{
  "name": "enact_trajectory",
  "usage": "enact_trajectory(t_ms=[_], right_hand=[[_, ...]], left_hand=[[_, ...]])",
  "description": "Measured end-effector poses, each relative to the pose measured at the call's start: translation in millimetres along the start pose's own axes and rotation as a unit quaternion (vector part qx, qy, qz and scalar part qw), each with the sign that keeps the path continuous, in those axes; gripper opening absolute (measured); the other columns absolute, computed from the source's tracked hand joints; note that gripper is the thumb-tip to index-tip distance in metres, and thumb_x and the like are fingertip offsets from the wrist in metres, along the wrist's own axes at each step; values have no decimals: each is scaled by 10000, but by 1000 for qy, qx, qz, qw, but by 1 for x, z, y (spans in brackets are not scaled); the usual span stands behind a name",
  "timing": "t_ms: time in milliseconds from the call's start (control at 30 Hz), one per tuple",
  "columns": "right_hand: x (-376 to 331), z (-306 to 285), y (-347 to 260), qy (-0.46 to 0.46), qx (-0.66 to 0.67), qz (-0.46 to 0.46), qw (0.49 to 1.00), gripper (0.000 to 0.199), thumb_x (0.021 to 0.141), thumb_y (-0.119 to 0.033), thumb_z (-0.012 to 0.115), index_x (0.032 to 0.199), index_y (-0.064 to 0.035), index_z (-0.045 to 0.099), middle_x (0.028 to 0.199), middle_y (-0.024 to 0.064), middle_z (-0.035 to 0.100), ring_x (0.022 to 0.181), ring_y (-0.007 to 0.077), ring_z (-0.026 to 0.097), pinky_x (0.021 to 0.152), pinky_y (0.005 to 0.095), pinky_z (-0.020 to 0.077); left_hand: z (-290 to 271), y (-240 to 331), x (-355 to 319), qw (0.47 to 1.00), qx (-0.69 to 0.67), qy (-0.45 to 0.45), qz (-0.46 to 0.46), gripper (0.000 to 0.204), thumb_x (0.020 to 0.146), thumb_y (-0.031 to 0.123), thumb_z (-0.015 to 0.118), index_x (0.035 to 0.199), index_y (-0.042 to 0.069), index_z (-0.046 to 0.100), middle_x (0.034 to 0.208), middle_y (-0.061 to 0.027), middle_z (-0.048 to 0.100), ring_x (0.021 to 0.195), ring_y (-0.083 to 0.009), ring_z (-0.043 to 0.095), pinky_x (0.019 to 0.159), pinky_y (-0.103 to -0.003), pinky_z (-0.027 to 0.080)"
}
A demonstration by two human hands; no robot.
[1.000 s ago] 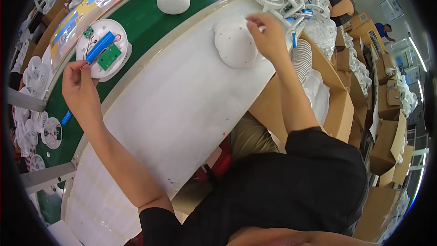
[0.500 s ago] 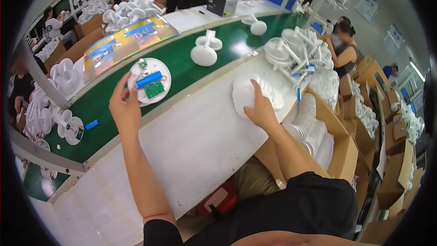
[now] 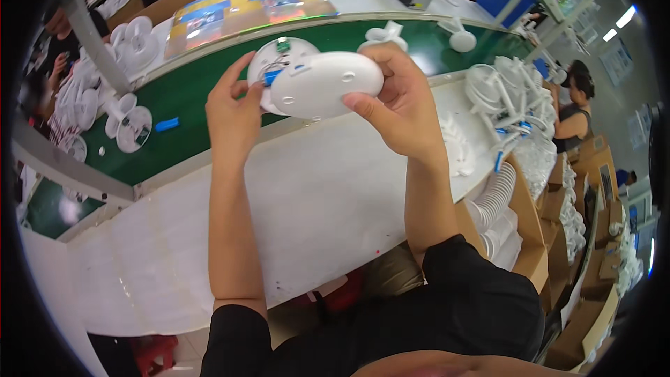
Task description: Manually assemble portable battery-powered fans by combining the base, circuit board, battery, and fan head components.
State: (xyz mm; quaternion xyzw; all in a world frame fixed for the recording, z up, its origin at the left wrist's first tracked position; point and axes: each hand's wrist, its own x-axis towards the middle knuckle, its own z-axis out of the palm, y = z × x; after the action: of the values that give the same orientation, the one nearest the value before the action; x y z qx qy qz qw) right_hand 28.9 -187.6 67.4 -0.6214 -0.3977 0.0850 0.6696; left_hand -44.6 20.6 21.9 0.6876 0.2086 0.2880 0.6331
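My left hand (image 3: 234, 108) grips the edge of a round white fan base (image 3: 301, 47) above the near edge of the green belt. Inside that base I see a blue battery (image 3: 271, 77), thin wires and a small green circuit board (image 3: 283, 45). A smooth white oval-looking cover (image 3: 324, 84) is pinched between thumb and fingers of my right hand (image 3: 405, 101). The cover is tilted in front of the base and hides much of its inside; whether the two touch, I cannot tell. Beside my right forearm lies a stack of white covers (image 3: 455, 143), partly hidden.
A green conveyor belt (image 3: 188, 108) crosses beyond the white table (image 3: 314, 188). It carries an opened fan (image 3: 134, 130), a loose blue battery (image 3: 167, 125) and other fans. White fans (image 3: 499, 91) are heaped at right, above a cardboard box (image 3: 532, 237) with a ribbed hose (image 3: 497, 188).
My right hand has lifted a cover from the stack and brought it left to the base. My left hand still holds the base, now tilted. The view has shifted.
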Motion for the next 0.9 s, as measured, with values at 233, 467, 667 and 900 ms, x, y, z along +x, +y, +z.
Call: enact_trajectory(t_ms=[233, 467, 667, 900], right_hand=[[45, 20, 34, 0, 70, -12, 998, 518, 814, 76, 634, 1306, -13, 499, 1097, 164, 654, 932, 186, 623, 736, 239, 526], [62, 6, 65, 99, 146, 97, 980, 350, 919, -44, 592, 1257, -2, 507, 1118, 170, 626, 948, 210, 609, 770, 267, 520], [64, 27, 74, 149, 159, 117, 969, 332, 916, -54, 600, 1226, 12, 501, 1137, 183, 575, 1017, 227, 575, 830, 314, 517], [62, 31, 66, 166, 100, 144, 971, 317, 944, -79, 583, 1241, 0, 507, 1169, 191, 567, 1036, 234, 567, 870, 323, 491]], left_hand=[[5, -12, 3, 999, -51, -9, 3, 455, 866, -61, 568, 1309, 39, 597, 903, -150, 673, 757, -175, 640, 661, -263, 576], [18, -9, 3, 994, -95, 48, -4, 451, 872, -56, 567, 1315, 27, 585, 905, -157, 670, 769, -184, 653, 661, -261, 581], [24, -12, 0, 994, -93, 56, 12, 449, 883, -48, 567, 1327, 16, 568, 936, -173, 675, 795, -194, 669, 666, -255, 582], [25, -7, 1, 944, -325, -18, -52, 454, 877, -32, 599, 1328, -29, 549, 1004, -221, 686, 832, -204, 684, 709, -257, 579]])
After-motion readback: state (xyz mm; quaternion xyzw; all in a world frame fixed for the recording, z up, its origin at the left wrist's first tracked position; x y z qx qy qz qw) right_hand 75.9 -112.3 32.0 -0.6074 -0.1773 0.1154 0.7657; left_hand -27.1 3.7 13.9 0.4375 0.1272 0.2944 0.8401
